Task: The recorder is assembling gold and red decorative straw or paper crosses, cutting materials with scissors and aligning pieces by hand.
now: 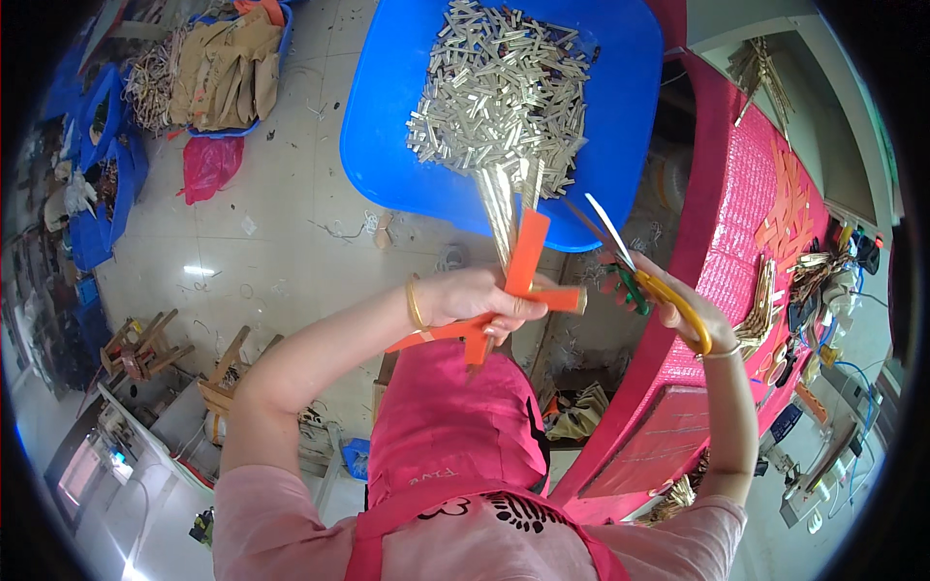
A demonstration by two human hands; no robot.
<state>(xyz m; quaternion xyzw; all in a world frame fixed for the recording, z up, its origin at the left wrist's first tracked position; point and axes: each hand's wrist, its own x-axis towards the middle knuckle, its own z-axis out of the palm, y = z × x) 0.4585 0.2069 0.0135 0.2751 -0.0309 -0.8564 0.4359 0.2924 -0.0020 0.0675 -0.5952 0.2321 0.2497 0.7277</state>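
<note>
My left hand (504, 305) is closed around a bundle of strips. Some are flat orange strips (526, 254) that cross one another and stick out at several angles. Shiny gold strips (498, 208) reach from the bundle up to the near side of a blue tub (387, 126). Inside that tub lies a heap of short gold pieces (499, 92). To the right, my right hand (693, 300) grips yellow-handled scissors (686, 312), their blades slightly parted, just right of the strips and by the tub's near right corner. Something green (632, 293) shows beside the fingers; its kind is unclear.
A pink-covered table (702, 232) runs along my right, with orange strips (790, 208), bundled gold strips (762, 302) and tools on it. Wooden stools (228, 373) stand at left. Further back are a pink bag (209, 167) and a container of brown material (228, 73).
</note>
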